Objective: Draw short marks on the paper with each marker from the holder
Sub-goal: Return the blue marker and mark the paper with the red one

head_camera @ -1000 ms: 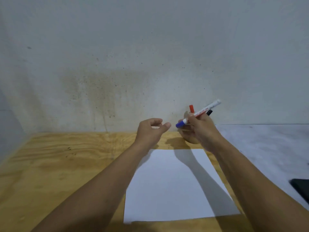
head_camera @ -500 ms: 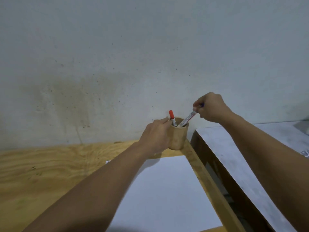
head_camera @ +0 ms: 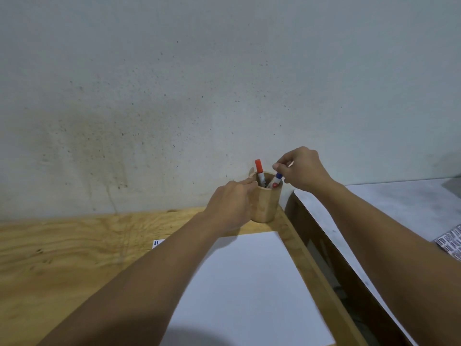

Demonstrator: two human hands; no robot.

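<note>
Markers: blue-capped marker (head_camera: 276,180) and red-capped marker (head_camera: 259,171) standing in wooden holder (head_camera: 265,203) at bench (head_camera: 74,258) corner; light, rigid, smooth, likely best pinched near cap; right hand (head_camera: 303,169) grip pinched at blue cap, left hand (head_camera: 230,208) clasping holder.

No text can be read. The patterned packet (head_camera: 451,242) at the right edge and the marker (head_camera: 259,172) barrels carry print too small and blurred to make out.
</note>
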